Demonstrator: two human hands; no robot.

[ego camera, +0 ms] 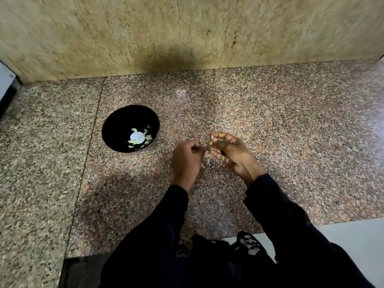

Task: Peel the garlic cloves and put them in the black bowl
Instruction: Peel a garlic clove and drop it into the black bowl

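The black bowl [116, 125] stands on the granite counter, left of my hands, with several pale peeled garlic cloves [148, 138] lying in its bottom. My right hand [232, 154] pinches a small garlic clove [211, 140] between thumb and forefinger. My left hand [187, 161] is curled beside it, its fingertips pinching at the skin of the same clove. Bits of papery garlic skin [207, 162] lie on the counter under my hands.
The speckled granite counter [291, 132] runs back to a beige stone wall [187, 34]. A seam in the slab runs down the left of the bowl. The counter's front edge lies near my body, with a white floor [353, 231] at the lower right.
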